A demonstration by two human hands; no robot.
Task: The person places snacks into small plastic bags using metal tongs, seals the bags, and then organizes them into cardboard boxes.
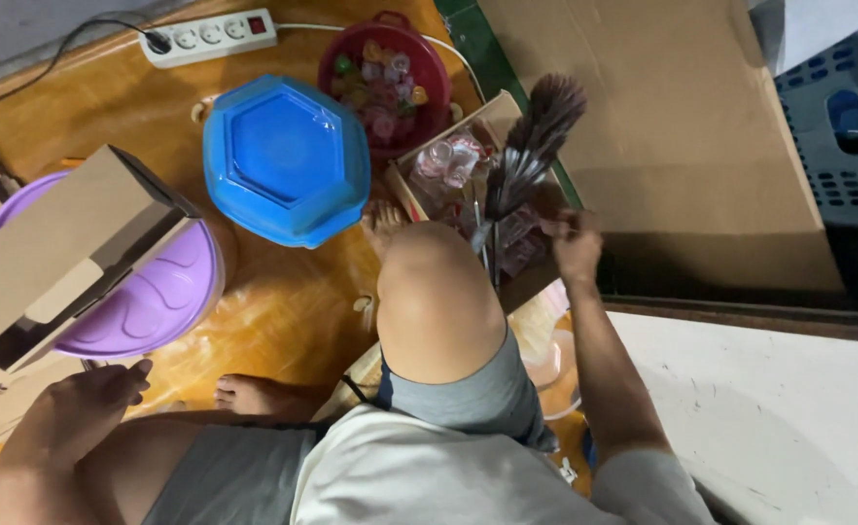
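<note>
A person sits on an orange floor (283, 321), seen from above, beside a large flat cardboard sheet (662, 126). The landmark is a blue hexagonal container (286, 156). Left of it, a cardboard box (54, 248) lies across a purple lid (161, 292). Right of it sits a small open box (468, 185) of clear pieces. Above that box, the right hand (575, 243) is closed on a dark feathery bundle (531, 146) (its stems could snag and tip the box). The left hand (93, 394), loosely open, rests on the thigh.

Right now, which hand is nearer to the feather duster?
Right. The right hand is at the feather duster, just beside its feathers; the left hand rests far away by the purple lid.
</note>
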